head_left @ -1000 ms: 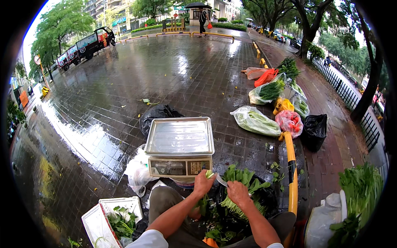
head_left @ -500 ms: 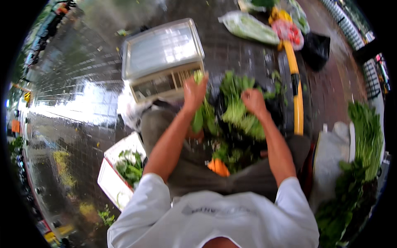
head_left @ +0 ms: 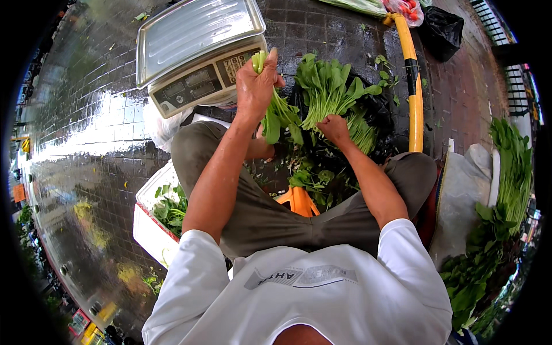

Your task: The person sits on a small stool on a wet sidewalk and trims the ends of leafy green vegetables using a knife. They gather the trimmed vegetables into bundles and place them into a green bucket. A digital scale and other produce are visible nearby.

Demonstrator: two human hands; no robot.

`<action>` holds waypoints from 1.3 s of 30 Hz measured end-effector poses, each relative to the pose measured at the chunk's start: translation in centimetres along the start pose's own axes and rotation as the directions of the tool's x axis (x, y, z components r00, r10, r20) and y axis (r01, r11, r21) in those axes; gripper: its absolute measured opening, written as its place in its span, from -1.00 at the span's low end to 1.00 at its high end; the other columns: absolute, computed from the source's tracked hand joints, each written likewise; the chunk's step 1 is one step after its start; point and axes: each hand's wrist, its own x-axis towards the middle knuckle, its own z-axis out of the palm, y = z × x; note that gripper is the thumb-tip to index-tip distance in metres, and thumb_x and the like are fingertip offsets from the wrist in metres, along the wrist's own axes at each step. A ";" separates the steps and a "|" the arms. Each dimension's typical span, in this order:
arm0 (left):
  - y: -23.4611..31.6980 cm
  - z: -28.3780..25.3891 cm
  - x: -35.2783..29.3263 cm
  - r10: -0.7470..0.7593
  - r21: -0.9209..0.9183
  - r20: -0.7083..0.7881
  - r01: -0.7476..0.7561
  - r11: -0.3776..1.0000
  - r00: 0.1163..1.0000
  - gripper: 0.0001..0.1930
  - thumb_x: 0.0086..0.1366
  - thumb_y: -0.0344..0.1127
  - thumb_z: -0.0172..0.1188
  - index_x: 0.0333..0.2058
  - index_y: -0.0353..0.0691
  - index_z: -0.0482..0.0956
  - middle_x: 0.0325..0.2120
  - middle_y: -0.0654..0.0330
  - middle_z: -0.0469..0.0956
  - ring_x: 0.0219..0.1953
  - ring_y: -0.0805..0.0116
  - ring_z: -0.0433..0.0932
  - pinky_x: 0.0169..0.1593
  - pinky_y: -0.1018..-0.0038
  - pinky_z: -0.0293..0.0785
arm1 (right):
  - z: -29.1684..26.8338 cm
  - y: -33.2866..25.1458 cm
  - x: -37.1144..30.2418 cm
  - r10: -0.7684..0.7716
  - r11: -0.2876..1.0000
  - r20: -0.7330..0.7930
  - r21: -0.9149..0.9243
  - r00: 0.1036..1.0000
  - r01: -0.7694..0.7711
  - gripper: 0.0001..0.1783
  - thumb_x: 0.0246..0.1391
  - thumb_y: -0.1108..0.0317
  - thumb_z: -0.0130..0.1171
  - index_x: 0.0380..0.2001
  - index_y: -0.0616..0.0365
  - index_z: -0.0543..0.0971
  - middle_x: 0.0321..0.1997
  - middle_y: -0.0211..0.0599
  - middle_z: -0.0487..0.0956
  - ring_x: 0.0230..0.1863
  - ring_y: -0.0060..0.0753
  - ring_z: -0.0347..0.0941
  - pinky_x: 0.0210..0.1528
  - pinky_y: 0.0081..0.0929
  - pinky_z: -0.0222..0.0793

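Observation:
My left hand (head_left: 256,89) is closed round a small bunch of leafy greens (head_left: 279,118), the pale cut stems poking up past the thumb and the leaves hanging below. My right hand (head_left: 334,129) has its fingers curled at the stem ends of a larger heap of leafy greens (head_left: 328,92); its fingertips are partly hidden. That heap lies on a black plastic bag (head_left: 376,112) between my knees. Just beyond my left hand stands a weighing scale (head_left: 192,89) with a shiny metal tray (head_left: 201,34).
An orange plastic stool (head_left: 297,201) shows below me. A white foam box (head_left: 150,224) with greens stands left. On the right are a yellow-and-black bar (head_left: 414,109), a grey sack (head_left: 463,201) and piled greens (head_left: 509,190). A black bag (head_left: 441,33) lies far right.
My right hand has gone from above the heap to its stem ends, and more upright leaves show there. My left hand still grips its bunch. The whole view has shifted, with the scale nearer the upper left.

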 end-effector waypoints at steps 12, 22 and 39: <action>0.6 1.5 0.1 0.021 0.001 0.054 -0.021 1.000 0.998 -0.63 0.35 -0.16 0.12 -0.56 -0.28 0.39 -0.77 0.32 0.32 -0.75 0.57 0.35 -0.69 0.56 0.23 | 1.3 1.7 0.5 0.002 0.977 -0.100 -0.212 0.995 -0.023 -0.57 -0.24 0.18 0.31 -0.72 0.37 0.42 -0.64 0.11 0.45 -0.52 0.20 0.43 -0.48 0.00 0.32; 0.4 2.5 -0.2 0.057 0.282 0.113 -0.087 0.956 0.992 -0.65 0.28 -0.15 0.22 -0.57 -0.26 0.40 -0.76 0.39 0.30 -0.71 0.64 0.22 -0.65 0.55 0.16 | -7.6 -4.0 -0.7 0.125 0.966 -0.166 -0.205 0.978 -0.158 -0.74 -0.19 0.29 0.19 -0.65 0.34 0.49 -0.57 0.07 0.53 -0.44 0.16 0.49 -0.39 -0.06 0.38; 0.3 6.5 -3.2 0.020 0.226 0.507 -0.155 0.962 0.862 -0.74 0.29 -0.20 0.19 -0.19 -0.29 0.61 -0.40 0.29 0.64 -0.42 0.66 0.44 -0.32 0.56 0.41 | -20.9 -12.2 -7.9 -0.166 0.930 -0.097 0.316 0.981 0.189 -0.68 0.14 0.17 0.14 -0.44 0.26 0.59 -0.63 -0.50 0.49 -0.66 -0.74 0.22 -0.62 -0.60 0.12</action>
